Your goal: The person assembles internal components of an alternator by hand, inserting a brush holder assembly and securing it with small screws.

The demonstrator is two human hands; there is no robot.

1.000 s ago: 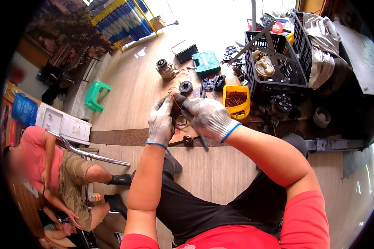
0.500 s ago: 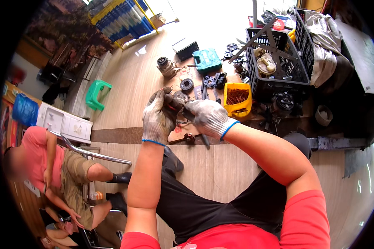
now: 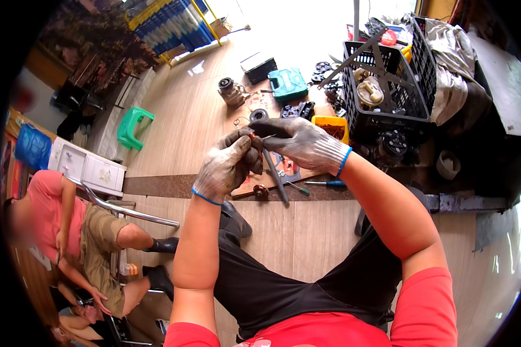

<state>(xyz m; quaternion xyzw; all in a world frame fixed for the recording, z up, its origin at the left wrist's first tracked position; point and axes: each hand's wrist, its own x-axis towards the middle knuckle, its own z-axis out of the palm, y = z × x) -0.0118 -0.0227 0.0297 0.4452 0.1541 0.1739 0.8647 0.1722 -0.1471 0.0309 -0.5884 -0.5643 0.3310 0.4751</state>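
Both my hands wear whitish knit gloves with blue cuffs and dirt-darkened fingers. My left hand [image 3: 224,163] is closed around a small dark part with a copper-red bit [image 3: 252,135] showing at its top. Close against that part, my right hand [image 3: 308,142] has its fingers drawn together, and a thin light sliver shows by their tips; what it grips is mostly hidden. Beneath the hands, a dark rod [image 3: 276,180] lies on a cardboard sheet [image 3: 246,186]. A round copper-coloured piece [image 3: 261,191] rests at the sheet's near edge.
Beyond my hands are a motor-like metal part [image 3: 232,92], a black ring [image 3: 259,114] and a teal case [image 3: 288,84]. To the right stand a yellow bin [image 3: 346,128] and a black crate [image 3: 388,118]. A blue-handled tool [image 3: 325,183] lies nearer. A person [image 3: 58,211] sits at left.
My right hand has shifted a little right and turned, its fingers now reaching across toward the left hand. The left hand has moved slightly and tilted, bringing the copper-red bit into view.
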